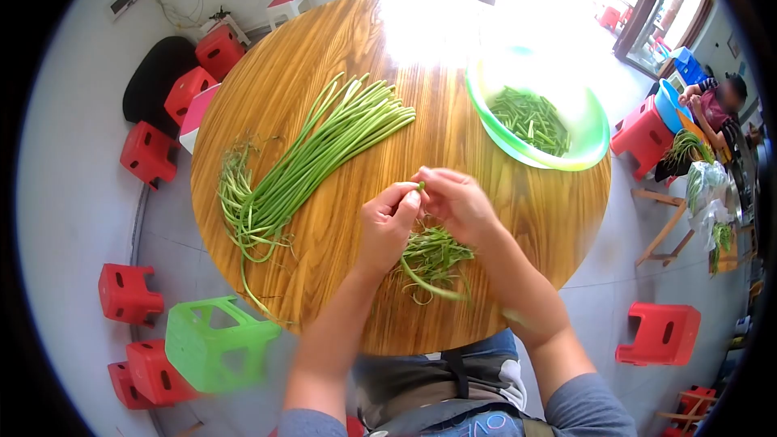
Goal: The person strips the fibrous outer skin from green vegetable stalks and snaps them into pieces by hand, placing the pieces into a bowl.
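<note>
My left hand (388, 222) pinches a short green end of a garlic scape (421, 185) between thumb and fingers, above the near middle of the round wooden table (486, 320). Against it, the closed fingers of my right hand (457, 204) meet at the same stem; most of the stem is hidden by the hands. Below them lies a small heap of thin green trimmings (437, 259). To the left rests a large bundle of long garlic scapes (324, 150), curled thin tips toward me. Cut green pieces (530, 117) fill part of a green basin (571, 162) at the far right.
Red stools (129, 295) and a green stool (218, 344) stand left of the table. Another red stool (664, 333) is at the right. Farther right, a person (720, 109) sits beside a blue basin (670, 105) and more greens. Bright light glares off the table's far edge.
</note>
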The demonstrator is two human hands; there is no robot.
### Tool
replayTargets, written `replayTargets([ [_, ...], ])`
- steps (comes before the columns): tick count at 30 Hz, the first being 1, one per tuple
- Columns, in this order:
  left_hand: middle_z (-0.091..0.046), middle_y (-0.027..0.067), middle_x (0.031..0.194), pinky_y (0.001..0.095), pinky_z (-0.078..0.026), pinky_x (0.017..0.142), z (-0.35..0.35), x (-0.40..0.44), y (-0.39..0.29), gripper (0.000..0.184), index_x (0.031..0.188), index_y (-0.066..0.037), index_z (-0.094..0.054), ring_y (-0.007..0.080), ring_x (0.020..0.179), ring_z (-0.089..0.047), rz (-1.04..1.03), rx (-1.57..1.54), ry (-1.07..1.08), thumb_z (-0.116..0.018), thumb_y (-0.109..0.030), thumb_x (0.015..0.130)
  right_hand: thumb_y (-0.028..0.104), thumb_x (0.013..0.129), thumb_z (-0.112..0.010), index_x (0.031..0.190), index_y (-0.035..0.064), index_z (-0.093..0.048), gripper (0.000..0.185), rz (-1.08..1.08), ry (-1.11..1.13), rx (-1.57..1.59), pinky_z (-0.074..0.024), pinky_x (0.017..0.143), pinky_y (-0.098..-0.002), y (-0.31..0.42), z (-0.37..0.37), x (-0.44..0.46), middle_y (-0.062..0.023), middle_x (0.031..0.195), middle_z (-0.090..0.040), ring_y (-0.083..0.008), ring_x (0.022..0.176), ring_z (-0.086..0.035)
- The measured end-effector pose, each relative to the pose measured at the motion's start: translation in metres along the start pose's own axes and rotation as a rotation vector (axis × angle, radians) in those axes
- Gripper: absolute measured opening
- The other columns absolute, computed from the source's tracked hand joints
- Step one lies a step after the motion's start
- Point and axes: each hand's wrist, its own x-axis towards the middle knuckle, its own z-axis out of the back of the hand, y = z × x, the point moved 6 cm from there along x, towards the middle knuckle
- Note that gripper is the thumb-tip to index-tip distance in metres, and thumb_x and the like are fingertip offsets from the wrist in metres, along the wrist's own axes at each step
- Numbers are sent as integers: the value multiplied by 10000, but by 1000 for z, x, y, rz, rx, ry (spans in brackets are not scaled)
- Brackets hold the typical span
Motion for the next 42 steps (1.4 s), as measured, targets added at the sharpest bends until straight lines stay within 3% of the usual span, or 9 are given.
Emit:
replayTargets([
  [3,-568,-19,735,159,-331,501,1,4,-4,153,917,14,-615,13,575,-436,113,-74,0,-527,-108,885,162,886,-556,884,51,-587,115,-103,83,267,-455,567,-204,-10,-1,6,-9,749,-579,-85,638,-536],
  [9,-553,-24,700,170,-325,497,5,5,9,163,944,11,-609,7,573,-418,243,13,45,-542,-121,876,232,921,-486,879,88,-563,169,-78,153,189,-431,550,-230,7,-4,-1,12,758,-522,-95,663,-509],
  [19,-551,-24,650,207,-375,502,9,8,3,151,845,23,-611,30,577,-459,30,325,-76,-555,-116,862,255,928,-481,884,40,-533,226,14,-50,-493,-504,582,-270,24,-5,-13,-36,774,-531,-129,666,-575],
  [22,-557,-13,660,204,-374,491,9,8,5,152,849,15,-607,32,560,-461,-10,326,-85,-545,-122,869,229,934,-467,883,19,-528,225,38,82,-677,-529,614,-287,13,-7,-10,-57,741,-541,-171,672,-613],
  [30,-492,-16,637,172,-273,408,22,12,25,150,884,-5,-571,22,458,-355,266,-318,-144,-474,-116,909,162,941,-436,1042,-30,-555,248,-137,136,-269,-398,443,-228,28,-6,-19,5,576,-454,-77,502,-451],
  [34,-493,2,660,173,-269,398,36,23,37,171,919,15,-550,35,439,-340,326,-679,-22,-449,-122,926,116,919,-450,1067,8,-537,203,81,624,331,-407,435,-194,64,-5,-23,0,631,-476,-85,534,-495],
  [37,-526,18,690,171,-281,405,24,16,24,194,947,21,-553,38,440,-350,294,-316,40,-461,-149,933,134,928,-433,1073,19,-525,207,198,-9,276,-406,460,-187,70,6,-22,-1,668,-472,-52,564,-471],
  [41,-574,34,718,171,-298,414,11,12,16,219,969,13,-562,30,456,-383,358,-204,47,-466,-182,939,235,930,-480,1008,35,-553,226,141,272,59,-343,465,-160,45,15,-3,-7,778,-546,-39,568,-449],
  [42,-587,35,722,172,-307,418,10,12,15,203,969,3,-559,28,458,-393,347,-222,60,-485,-182,933,221,910,-515,1018,35,-571,221,122,97,-118,-265,415,-166,41,14,-6,46,662,-483,-13,473,-331],
])
